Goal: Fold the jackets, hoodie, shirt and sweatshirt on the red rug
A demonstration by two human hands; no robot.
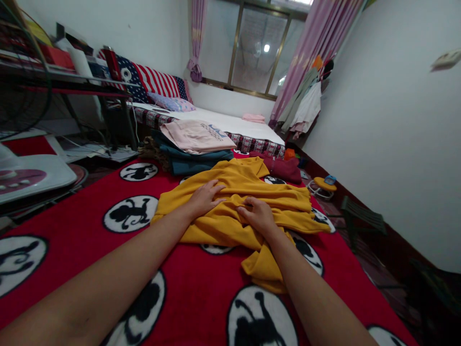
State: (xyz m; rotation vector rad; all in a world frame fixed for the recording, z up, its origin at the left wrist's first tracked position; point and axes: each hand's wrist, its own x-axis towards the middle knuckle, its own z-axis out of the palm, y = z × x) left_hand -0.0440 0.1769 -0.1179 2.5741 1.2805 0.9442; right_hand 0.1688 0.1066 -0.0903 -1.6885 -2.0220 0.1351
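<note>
A mustard-yellow garment [248,192] lies crumpled on a red blanket [90,226] printed with black-and-white round figures. My left hand [204,197] rests flat on the garment's left part, fingers stretched out. My right hand [256,215] presses on the middle of the cloth with its fingers curled into a fold. A sleeve or corner of the garment trails toward me under my right forearm.
Behind the garment sits a stack of folded clothes [194,149], pink on top of dark teal, and a maroon garment [283,168] to its right. A fan base [29,175] stands at left, a bed [223,125] beyond, small stools [324,185] at right.
</note>
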